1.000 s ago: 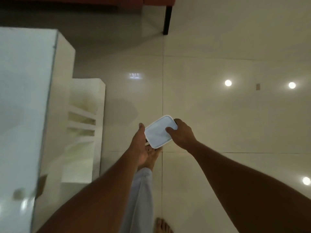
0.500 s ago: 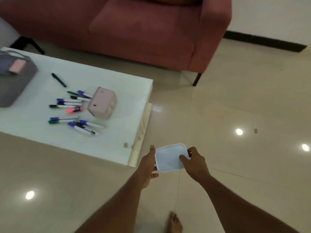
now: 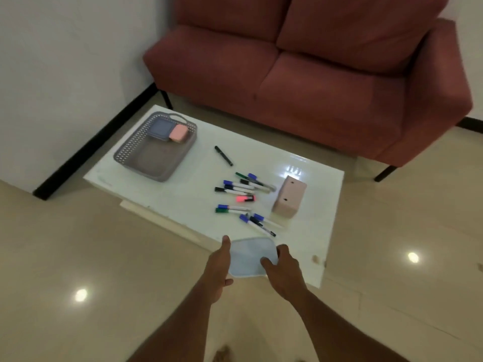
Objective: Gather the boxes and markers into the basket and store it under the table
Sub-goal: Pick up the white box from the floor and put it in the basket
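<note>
Head view: a red sofa [image 3: 326, 82] stands behind the low white table [image 3: 183, 194]. The grey mesh basket [image 3: 130, 150] sits on the table's far left corner and already holds a dark lidded box [image 3: 159, 128] and a small pink box [image 3: 178, 132]. The basket lies ahead and to the left of both hands, well apart from them. Its long axis runs away from the person, leaning slightly right.

A larger pink box [image 3: 288, 197] rests near the right end, with the scattered markers [image 3: 240, 189] between it and the basket. The pale blue box [image 3: 251, 257] hangs over the table's near edge. The left hand [image 3: 218, 267] grips its left side and the right hand [image 3: 283, 270] pinches its right corner, thumb on the lid. The left hand is nearer the basket, so I judge the carry goes forward and leftward.
</note>
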Action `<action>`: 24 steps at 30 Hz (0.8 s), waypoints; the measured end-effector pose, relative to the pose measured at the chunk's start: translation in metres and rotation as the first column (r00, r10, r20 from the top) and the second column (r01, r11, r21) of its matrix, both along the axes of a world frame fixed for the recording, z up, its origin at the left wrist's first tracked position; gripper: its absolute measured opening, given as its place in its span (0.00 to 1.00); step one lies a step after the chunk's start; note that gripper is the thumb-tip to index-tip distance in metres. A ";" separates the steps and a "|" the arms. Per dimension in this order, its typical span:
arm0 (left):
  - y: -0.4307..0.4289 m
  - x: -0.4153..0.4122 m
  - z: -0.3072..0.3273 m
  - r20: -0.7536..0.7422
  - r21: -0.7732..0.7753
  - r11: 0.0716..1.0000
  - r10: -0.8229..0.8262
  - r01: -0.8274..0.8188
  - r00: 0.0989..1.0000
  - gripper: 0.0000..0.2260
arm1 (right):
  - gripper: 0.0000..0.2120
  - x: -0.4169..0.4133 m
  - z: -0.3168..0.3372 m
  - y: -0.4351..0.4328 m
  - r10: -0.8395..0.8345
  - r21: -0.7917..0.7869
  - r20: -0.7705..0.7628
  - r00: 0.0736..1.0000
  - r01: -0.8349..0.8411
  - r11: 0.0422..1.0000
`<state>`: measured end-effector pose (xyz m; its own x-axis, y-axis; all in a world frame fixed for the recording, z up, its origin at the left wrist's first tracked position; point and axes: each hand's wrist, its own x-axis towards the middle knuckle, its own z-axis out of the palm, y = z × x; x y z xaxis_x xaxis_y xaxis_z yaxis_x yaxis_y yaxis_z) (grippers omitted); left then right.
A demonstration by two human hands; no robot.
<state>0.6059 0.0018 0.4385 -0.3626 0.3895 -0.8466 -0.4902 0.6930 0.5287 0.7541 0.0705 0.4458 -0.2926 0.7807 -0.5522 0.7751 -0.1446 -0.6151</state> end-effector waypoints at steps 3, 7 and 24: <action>-0.008 -0.078 0.012 -0.043 0.006 0.999 0.042 -0.042 0.998 0.32 | 0.17 -0.080 0.008 -0.003 0.014 -0.008 -0.047 0.999 -0.015 1.000; 0.002 -0.173 0.016 -0.081 0.005 0.999 0.051 -0.051 0.995 0.31 | 0.18 -0.170 0.009 0.017 0.050 -0.028 -0.095 0.994 -0.053 0.998; 0.154 -0.483 -0.026 -0.195 -0.024 0.995 -0.104 0.102 0.975 0.27 | 0.15 -0.463 -0.044 0.148 -0.100 -0.132 -0.122 0.988 0.083 0.988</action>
<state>0.1224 0.1558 0.4124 -0.4808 0.4219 -0.7686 -0.3035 0.7424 0.5973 0.2910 0.2189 0.4016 -0.2975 0.7337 -0.6109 0.6713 -0.2942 -0.6802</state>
